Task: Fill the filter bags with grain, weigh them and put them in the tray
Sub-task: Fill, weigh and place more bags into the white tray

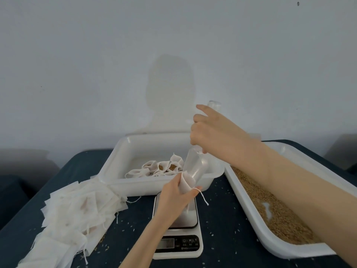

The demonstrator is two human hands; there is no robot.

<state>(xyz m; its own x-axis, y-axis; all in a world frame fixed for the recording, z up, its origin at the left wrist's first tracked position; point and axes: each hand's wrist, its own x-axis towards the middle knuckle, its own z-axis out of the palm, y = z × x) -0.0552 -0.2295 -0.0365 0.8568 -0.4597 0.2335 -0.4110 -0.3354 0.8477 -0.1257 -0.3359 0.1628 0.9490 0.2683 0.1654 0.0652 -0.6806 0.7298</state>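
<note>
Head view: I judge filling underway, my left hand (pixel 178 194) gripping the bag (pixel 186 181) above the scale (pixel 178 227), right hand (pixel 210 130) gripping the scoop (pixel 195 167) tipped in; weighing comes next.

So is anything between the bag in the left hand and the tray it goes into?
Nothing visible. The left hand holds the bag above the scale, right at the tray's near wall. Only the scoop, held by the right hand, sits in the bag's mouth.
</note>
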